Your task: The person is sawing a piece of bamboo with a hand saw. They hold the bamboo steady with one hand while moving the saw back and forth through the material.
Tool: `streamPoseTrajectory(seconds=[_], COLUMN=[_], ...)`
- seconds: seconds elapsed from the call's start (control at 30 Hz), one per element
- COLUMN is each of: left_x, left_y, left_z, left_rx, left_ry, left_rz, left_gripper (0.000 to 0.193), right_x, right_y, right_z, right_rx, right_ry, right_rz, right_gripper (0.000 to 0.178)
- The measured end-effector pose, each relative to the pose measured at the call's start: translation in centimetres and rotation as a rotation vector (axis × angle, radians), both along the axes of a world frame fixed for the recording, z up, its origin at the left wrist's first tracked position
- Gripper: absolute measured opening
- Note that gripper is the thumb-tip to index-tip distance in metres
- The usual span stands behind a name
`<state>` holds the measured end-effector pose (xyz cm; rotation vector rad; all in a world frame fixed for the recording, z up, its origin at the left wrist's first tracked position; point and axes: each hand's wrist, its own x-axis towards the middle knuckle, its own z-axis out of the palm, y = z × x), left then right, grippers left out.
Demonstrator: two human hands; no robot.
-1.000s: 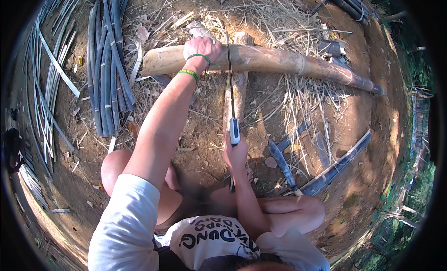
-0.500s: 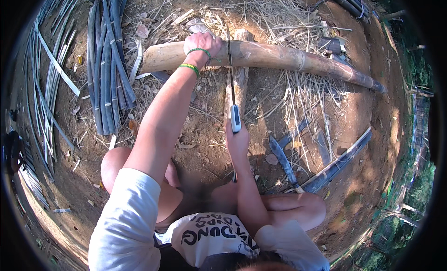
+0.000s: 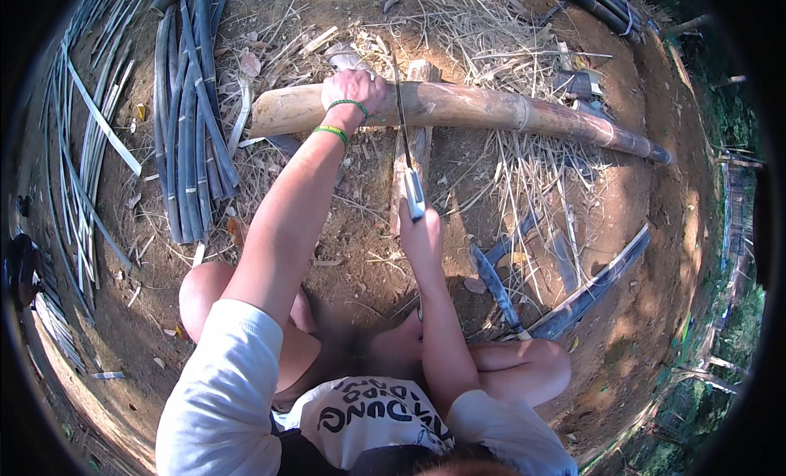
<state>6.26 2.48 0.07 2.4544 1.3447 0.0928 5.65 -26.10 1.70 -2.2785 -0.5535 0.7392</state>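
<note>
A thick, pale-brown bamboo pole (image 3: 471, 106) lies crosswise in front of me, propped on a short log (image 3: 419, 144) that points toward me. My left hand (image 3: 354, 90) is closed over the pole near its thick left end, with the fingertips hidden on the far side. Just right of that hand, the thin dark blade of a handsaw (image 3: 413, 189) crosses the pole. My right hand (image 3: 422, 232) is wrapped around the saw's pale grip, nearer to my body. How deep the blade sits in the bamboo cannot be made out.
Dark bamboo strips (image 3: 192, 140) lie in a bundle at left, beside long thin slats (image 3: 90, 148). A machete-like blade (image 3: 494, 286) and a curved split bamboo piece (image 3: 594, 286) rest by my right knee. Straw and shavings (image 3: 483, 46) litter the soil beyond the pole.
My right hand and the saw have slid a little away from me, and the saw's handle leans slightly more. My left hand keeps its place on the pole.
</note>
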Motion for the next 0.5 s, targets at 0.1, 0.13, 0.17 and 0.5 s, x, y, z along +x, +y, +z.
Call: streamPoseTrajectory(seconds=[0.1,0.13,0.17,0.5], left_x=[1.4,-0.1,-0.6,-1.3], left_y=[-1.2,-1.1,-1.5,-4.7], left_z=[1.5,0.1,-0.4,-0.8], left_rx=[0.036,0.052,0.063,0.215], left_ry=[-0.054,-0.042,-0.052,-0.177], left_rz=[-0.018,0.002,0.004,-0.010], left_gripper=[0.052,0.052,0.051,0.040], right_x=[4.0,3.5,3.4,2.9], right_y=[5.7,7.3,7.8,5.4], right_z=[-1.6,-1.4,-0.2,-0.1], right_rx=[0.089,0.061,0.027,0.096], right_ry=[-0.182,-0.144,-0.127,-0.112], right_rz=[0.021,0.073,0.107,0.062], right_gripper=[0.040,0.040,0.039,0.045])
